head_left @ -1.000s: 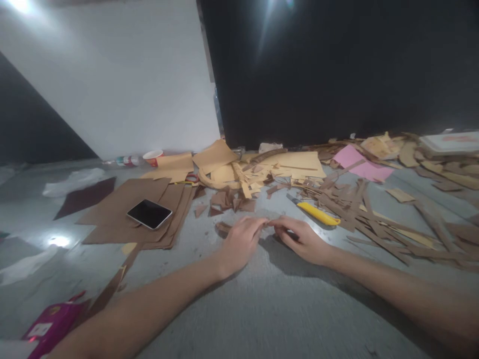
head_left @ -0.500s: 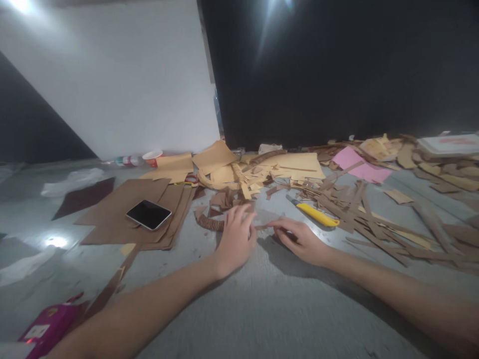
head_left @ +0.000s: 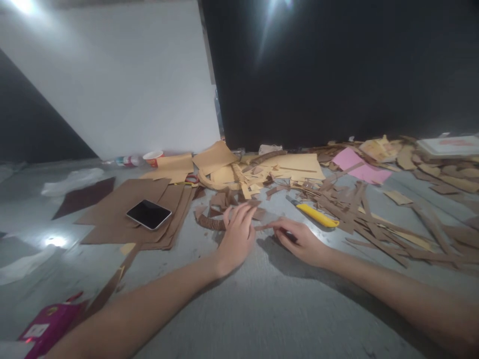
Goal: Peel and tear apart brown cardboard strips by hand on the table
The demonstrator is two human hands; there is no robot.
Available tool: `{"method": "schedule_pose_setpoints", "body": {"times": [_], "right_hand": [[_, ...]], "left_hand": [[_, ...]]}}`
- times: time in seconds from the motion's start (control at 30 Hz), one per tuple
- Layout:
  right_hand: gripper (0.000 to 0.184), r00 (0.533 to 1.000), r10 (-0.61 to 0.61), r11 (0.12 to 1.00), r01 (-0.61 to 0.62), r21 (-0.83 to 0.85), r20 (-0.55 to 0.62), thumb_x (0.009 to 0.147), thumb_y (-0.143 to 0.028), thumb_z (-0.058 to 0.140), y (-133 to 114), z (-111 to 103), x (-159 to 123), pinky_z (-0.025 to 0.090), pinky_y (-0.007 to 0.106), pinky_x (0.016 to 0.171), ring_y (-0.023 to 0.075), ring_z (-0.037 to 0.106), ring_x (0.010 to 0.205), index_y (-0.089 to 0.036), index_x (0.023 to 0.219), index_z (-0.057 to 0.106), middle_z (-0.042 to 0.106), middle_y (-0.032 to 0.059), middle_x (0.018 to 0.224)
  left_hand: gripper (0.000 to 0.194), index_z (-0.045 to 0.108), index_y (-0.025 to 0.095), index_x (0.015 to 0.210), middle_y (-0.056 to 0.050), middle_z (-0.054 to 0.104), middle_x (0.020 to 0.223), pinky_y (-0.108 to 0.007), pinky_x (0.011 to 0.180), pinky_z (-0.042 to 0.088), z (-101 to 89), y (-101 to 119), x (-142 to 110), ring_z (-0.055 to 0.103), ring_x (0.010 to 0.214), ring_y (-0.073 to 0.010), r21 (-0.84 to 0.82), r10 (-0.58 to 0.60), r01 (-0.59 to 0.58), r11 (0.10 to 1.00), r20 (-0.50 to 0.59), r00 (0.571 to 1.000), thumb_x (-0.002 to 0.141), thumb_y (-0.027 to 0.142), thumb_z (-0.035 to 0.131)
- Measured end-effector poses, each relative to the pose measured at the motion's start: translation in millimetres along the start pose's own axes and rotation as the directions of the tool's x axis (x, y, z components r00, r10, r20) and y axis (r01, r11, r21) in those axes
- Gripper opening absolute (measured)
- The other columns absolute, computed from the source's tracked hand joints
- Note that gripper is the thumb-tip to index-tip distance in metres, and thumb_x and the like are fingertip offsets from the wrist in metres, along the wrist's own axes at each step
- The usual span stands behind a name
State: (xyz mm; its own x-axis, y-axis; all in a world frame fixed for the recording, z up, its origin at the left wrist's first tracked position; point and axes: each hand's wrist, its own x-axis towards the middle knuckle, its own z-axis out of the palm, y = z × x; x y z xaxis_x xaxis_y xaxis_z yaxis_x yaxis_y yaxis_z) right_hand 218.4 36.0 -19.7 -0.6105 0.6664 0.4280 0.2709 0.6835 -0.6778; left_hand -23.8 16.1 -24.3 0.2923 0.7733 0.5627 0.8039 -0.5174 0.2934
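Note:
A curved, ribbed piece of folded brown paper lies on the grey surface at the centre, its right part hidden under my left hand. The fingers of that hand are curled over it and held close together. From under them a thin brown paper strip runs to the right. Its far end is pinched between the thumb and fingertips of my right hand. Beyond the right hand is a yellow utility knife with its blade pointing away to the left.
To the left, a phone lies on stacked brown sheets. Scissors, a paper cup and yellow paper lie behind. Brown strips and a pink sheet are at right. A purple object is front left.
My right hand has shifted slightly to the right, and more of the thin strip shows between the hands. The left hand's fingers have moved slightly on the ribbed piece.

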Motion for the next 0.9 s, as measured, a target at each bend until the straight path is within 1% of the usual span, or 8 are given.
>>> {"method": "schedule_pose_setpoints", "body": {"times": [0.1, 0.17, 0.27, 0.37, 0.43, 0.53, 0.63, 0.9], "right_hand": [[0.020, 0.997, 0.017, 1.000, -0.016, 0.013, -0.071, 0.112, -0.031, 0.049, 0.8, 1.3, -0.6, 0.054, 0.029, 0.072, 0.0176, 0.063, 0.080, -0.024, 0.126, 0.062, 0.065, 0.0040, 0.094], [0.015, 0.986, 0.059, 0.998, -0.055, 0.030, -0.155, 0.110, -0.036, 0.056, 1.6, 2.6, -1.0, 0.055, 0.029, 0.070, 0.0174, 0.062, 0.079, -0.024, 0.119, 0.058, 0.062, 0.0040, 0.096], [0.030, 0.964, 0.105, 0.993, -0.090, 0.071, -0.246, 0.105, -0.042, 0.066, 3.4, 4.5, -1.3, 0.058, 0.030, 0.071, 0.0170, 0.063, 0.079, -0.025, 0.125, 0.051, 0.060, 0.0048, 0.105], [0.044, 0.959, 0.073, 0.997, -0.059, 0.059, -0.275, 0.105, -0.042, 0.068, 5.5, 5.1, -0.7, 0.060, 0.034, 0.078, 0.0167, 0.064, 0.080, -0.027, 0.140, 0.047, 0.059, 0.0070, 0.116], [0.037, 0.958, 0.039, 0.999, -0.035, 0.020, -0.284, 0.106, -0.040, 0.066, 6.3, 4.3, 0.1, 0.059, 0.035, 0.082, 0.0169, 0.064, 0.082, -0.027, 0.138, 0.052, 0.061, 0.0071, 0.116], [0.016, 0.978, 0.014, 1.000, -0.017, -0.014, -0.207, 0.108, -0.039, 0.063, 6.2, 2.5, 1.0, 0.057, 0.032, 0.077, 0.0183, 0.065, 0.084, -0.025, 0.115, 0.065, 0.066, 0.0062, 0.105], [0.023, 0.991, 0.041, 0.999, -0.043, -0.016, -0.129, 0.108, -0.041, 0.064, 4.7, 2.3, 0.8, 0.054, 0.028, 0.069, 0.0176, 0.065, 0.076, -0.023, 0.095, 0.067, 0.069, 0.0036, 0.087], [0.019, 0.968, 0.140, 0.990, -0.144, -0.003, -0.210, 0.105, -0.036, 0.066, -1.1, 4.3, -0.8, 0.056, 0.028, 0.070, 0.0176, 0.072, 0.073, -0.024, 0.097, 0.078, 0.079, 0.0021, 0.084]], "left_hand": [[0.037, 0.062, 0.026, 0.142, -0.009, 0.071, 0.136, -0.056, 0.129, 0.034, -4.4, 2.6, -1.7, 0.066, 0.132, -0.0234, -0.125, 0.225, -0.226, 0.966, -0.018, 0.974, 0.111, 0.014, 0.045], [0.031, 0.065, 0.026, 0.138, -0.009, 0.073, 0.127, -0.051, 0.123, 0.045, -3.6, 1.7, -3.4, 0.068, 0.126, -0.0230, -0.199, 0.289, -0.295, 0.934, -0.059, 0.955, 0.112, 0.019, 0.050], [0.028, 0.067, 0.025, 0.136, -0.009, 0.073, 0.123, -0.042, 0.111, 0.056, -1.5, -0.2, -4.8, 0.069, 0.123, -0.0222, -0.293, 0.247, -0.262, 0.920, -0.088, 0.965, 0.113, 0.022, 0.051], [0.031, 0.066, 0.024, 0.136, -0.009, 0.072, 0.126, -0.037, 0.109, 0.058, -2.7, 0.0, -5.1, 0.071, 0.119, -0.0192, -0.373, 0.260, -0.258, 0.891, -0.044, 0.965, 0.113, 0.017, 0.046], [0.034, 0.064, 0.023, 0.137, -0.010, 0.072, 0.127, -0.036, 0.107, 0.059, -4.8, 1.3, -4.9, 0.072, 0.118, -0.0189, -0.405, 0.306, -0.286, 0.868, -0.015, 0.952, 0.113, 0.015, 0.042], [0.033, 0.065, 0.022, 0.135, -0.010, 0.073, 0.122, -0.036, 0.104, 0.060, -7.1, 3.3, -4.1, 0.072, 0.115, -0.0193, -0.418, 0.324, -0.299, 0.857, -0.014, 0.946, 0.113, 0.014, 0.042], [0.026, 0.066, 0.021, 0.129, -0.009, 0.073, 0.116, -0.034, 0.100, 0.061, -7.5, 4.2, -3.0, 0.072, 0.108, -0.0185, -0.411, 0.298, -0.287, 0.865, -0.038, 0.954, 0.113, 0.016, 0.047], [0.031, 0.067, 0.021, 0.130, -0.009, 0.072, 0.118, -0.033, 0.102, 0.060, -6.3, 2.8, -5.6, 0.071, 0.110, -0.0182, -0.424, 0.331, -0.302, 0.854, -0.007, 0.944, 0.110, 0.010, 0.046]]}}
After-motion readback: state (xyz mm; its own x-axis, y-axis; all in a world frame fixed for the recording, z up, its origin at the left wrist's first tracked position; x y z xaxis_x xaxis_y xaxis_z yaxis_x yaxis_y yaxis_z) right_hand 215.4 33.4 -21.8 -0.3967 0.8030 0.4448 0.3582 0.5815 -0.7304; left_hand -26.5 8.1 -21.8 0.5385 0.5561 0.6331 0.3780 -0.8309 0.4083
